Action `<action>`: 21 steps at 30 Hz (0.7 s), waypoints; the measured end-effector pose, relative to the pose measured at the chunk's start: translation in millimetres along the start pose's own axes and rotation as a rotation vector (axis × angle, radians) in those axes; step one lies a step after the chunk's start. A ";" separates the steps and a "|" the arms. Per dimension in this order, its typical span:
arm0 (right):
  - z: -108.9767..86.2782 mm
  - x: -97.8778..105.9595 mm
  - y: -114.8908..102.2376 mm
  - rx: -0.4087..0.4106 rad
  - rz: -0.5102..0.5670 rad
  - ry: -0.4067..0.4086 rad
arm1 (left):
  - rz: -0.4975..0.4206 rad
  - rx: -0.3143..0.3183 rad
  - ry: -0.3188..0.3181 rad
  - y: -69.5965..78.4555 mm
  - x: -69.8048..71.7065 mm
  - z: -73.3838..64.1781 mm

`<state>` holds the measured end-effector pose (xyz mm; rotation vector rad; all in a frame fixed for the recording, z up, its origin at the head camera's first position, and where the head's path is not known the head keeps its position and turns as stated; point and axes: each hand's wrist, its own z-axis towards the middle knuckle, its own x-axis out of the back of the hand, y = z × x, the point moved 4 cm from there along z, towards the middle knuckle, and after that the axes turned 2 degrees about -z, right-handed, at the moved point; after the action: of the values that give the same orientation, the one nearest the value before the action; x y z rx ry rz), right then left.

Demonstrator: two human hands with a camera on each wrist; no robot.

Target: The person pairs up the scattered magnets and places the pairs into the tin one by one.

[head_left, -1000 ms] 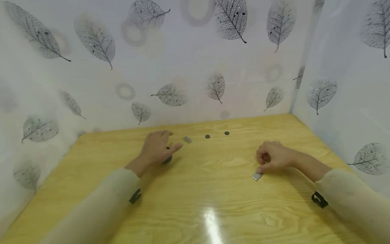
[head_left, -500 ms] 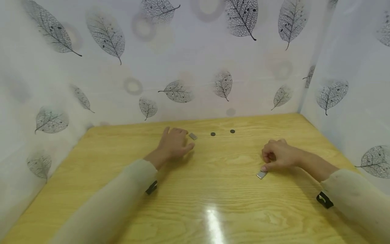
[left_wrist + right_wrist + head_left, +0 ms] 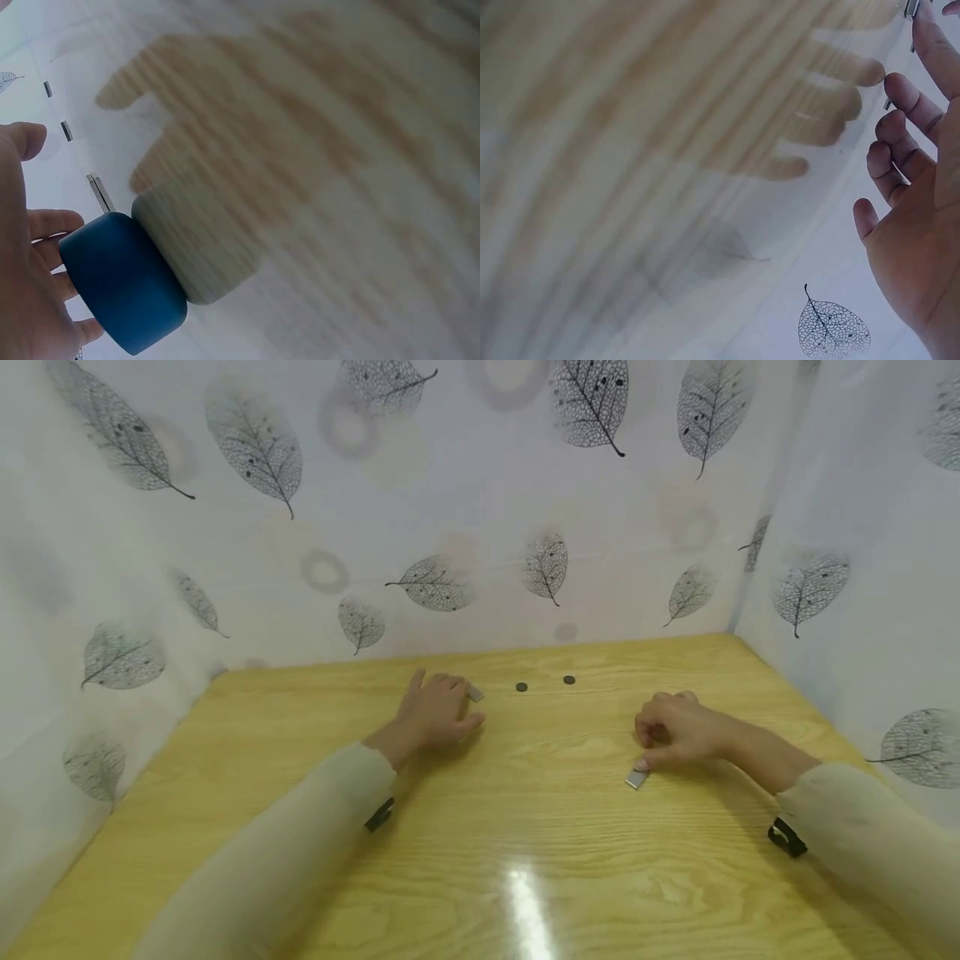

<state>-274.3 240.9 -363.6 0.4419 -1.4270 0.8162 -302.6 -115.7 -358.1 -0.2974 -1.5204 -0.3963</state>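
Note:
My left hand reaches over the far left of the table, fingers extended and thumb apart. Its fingertips lie at the edge of a small flat grey rectangular piece. Under the palm is a squat blue cylinder, hidden from the head view; the left wrist view has it standing in front of the fingers. My right hand is at the right, fingers loosely curled. Its thumb tip touches another grey rectangular piece from above, while the index finger stays apart from it.
Two small dark discs, one left and one right, lie toward the table's back edge. Leaf-patterned white curtain borders the wooden table at the back and sides. A light patch reflects near the front.
My left hand has moved right and forward, covering the blue cylinder that showed under it and reaching the grey piece. My right hand has barely moved. The head view has shifted slightly.

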 end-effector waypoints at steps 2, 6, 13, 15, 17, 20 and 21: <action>3.4 -1.3 -3.1 0.029 -0.021 0.019 | 0.019 0.004 -0.031 -0.9 -2.2 -1.5; 8.2 -2.7 -7.3 0.035 -0.049 0.028 | 0.046 0.001 -0.079 -2.2 -7.2 -3.5; 12.0 -3.2 -3.7 -0.006 -0.068 -0.007 | 0.039 -0.014 -0.100 -3.0 -10.7 -2.5; 11.7 -2.3 -3.0 -0.016 -0.057 -0.010 | 0.038 -0.013 -0.107 -3.1 -11.0 -1.5; 11.1 -1.3 -2.3 -0.025 -0.050 -0.010 | 0.038 -0.020 -0.111 -2.2 -11.1 -0.6; 10.9 -0.1 -0.6 -0.048 -0.071 -0.003 | 0.034 -0.029 -0.120 -0.2 -10.8 0.5; 11.2 0.1 0.1 -0.054 -0.077 -0.001 | 0.033 -0.034 -0.124 0.5 -10.8 0.6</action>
<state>-282.1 233.0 -362.1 0.4530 -1.4216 0.7143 -303.0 -114.3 -368.8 -0.3789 -1.6287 -0.3836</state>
